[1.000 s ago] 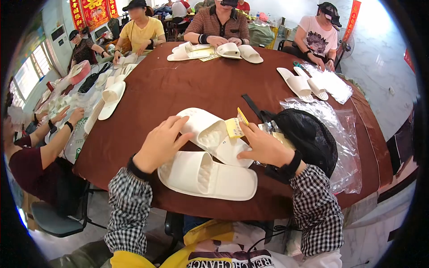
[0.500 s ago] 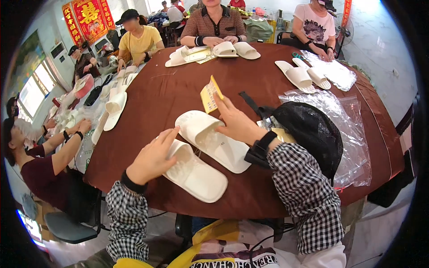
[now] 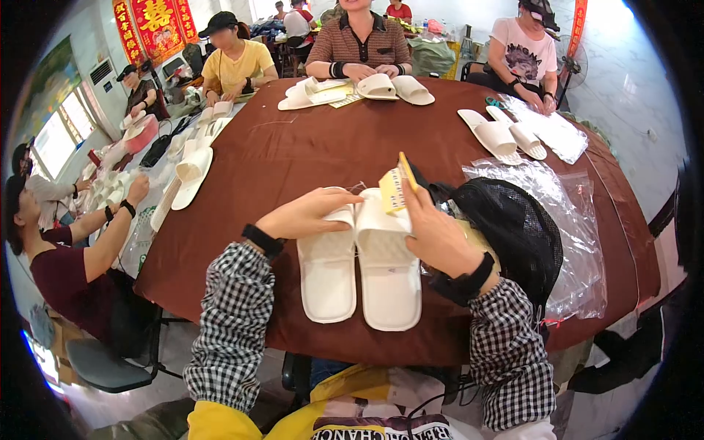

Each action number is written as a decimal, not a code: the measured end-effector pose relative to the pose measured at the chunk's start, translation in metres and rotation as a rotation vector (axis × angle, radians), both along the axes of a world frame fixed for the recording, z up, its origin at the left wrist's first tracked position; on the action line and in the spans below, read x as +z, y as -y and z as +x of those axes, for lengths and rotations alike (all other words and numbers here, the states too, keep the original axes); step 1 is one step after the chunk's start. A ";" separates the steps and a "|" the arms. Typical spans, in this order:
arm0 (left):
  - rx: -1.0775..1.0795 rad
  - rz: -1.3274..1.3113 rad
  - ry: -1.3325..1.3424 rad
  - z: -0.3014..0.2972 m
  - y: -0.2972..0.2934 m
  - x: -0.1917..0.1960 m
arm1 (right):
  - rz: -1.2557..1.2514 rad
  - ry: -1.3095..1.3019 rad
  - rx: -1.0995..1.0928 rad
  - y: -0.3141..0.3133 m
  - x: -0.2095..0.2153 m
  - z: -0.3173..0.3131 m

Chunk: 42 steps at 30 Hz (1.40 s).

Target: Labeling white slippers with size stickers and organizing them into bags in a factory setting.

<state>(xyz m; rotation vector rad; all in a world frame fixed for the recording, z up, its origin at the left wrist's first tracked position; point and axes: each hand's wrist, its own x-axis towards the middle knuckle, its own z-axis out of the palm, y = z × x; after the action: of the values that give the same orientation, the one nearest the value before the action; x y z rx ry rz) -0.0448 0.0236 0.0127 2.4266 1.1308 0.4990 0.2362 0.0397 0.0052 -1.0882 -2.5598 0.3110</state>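
Note:
A pair of off-white open-toe slippers lies side by side before me, soles down, with the open toes pointing away. My left hand [image 3: 308,213] rests over the strap of the left slipper [image 3: 328,282], its fingers stretched across toward the other shoe. Between the fingers of my right hand [image 3: 440,231] stands a small yellow printed card [image 3: 392,192], above the toe end of the right slipper [image 3: 391,293]. That hand's thumb side touches the edge of this slipper's strap. Thin thread shows near the toes, between the two slippers.
A black mesh bag [image 3: 510,227] and clear plastic bags [image 3: 583,242] lie right of my right hand on the brown tablecloth [image 3: 242,176]. More slippers [image 3: 499,136] sit at the far right, the far side and the left [image 3: 192,176]. Several people work around the table.
Both slippers have turned from slanted to straight and now lie even beside each other. My left hand has moved over the left strap; my right hand has shifted right with the card.

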 end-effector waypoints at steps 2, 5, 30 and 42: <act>-0.012 -0.027 0.029 0.012 -0.006 -0.001 | -0.009 0.023 -0.018 -0.005 0.002 0.015; 0.006 -0.031 0.065 0.019 -0.006 -0.002 | -0.102 -0.130 0.075 -0.010 0.005 0.028; -0.001 -0.262 0.627 0.046 0.038 0.014 | -0.598 -0.964 0.312 0.017 -0.007 -0.011; 0.153 -0.234 0.808 0.050 0.036 0.003 | -0.535 -0.951 0.195 0.019 -0.007 -0.013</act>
<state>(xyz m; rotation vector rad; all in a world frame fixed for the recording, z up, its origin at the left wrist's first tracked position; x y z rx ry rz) 0.0050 -0.0122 0.0152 1.6668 0.9302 1.1801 0.2232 0.0210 -0.0020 -0.5858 -1.7276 1.2660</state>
